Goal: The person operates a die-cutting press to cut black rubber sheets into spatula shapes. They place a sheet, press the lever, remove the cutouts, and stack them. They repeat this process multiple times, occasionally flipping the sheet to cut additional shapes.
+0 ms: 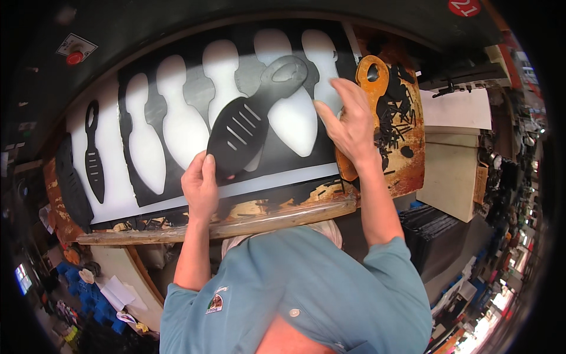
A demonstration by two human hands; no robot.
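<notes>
My left hand (200, 184) pinches the lower edge of a black slotted sole-shaped piece (236, 133), held above a black sheet (191, 85). The piece widens at my fingers, and its narrower far end, with an oval opening, is blurred. Several sole-shaped cut-outs in the sheet show the white board (112, 130) beneath. My right hand (351, 124) is empty, thumb and fingers apart, over the sheet's right side. Just beside it is an orange cutting die (371, 76), partly hidden behind the hand and forearm. Another slotted black piece (93, 159) lies on the board's left part.
Black scraps (395, 109) litter the worn bench right of the die. Dark pieces (72, 183) lie at the far left. A wooden rail (265, 217) runs along the front edge. Overhead is a dark machine beam with a red button (75, 57). Black sheets (427, 230) are stacked lower right.
</notes>
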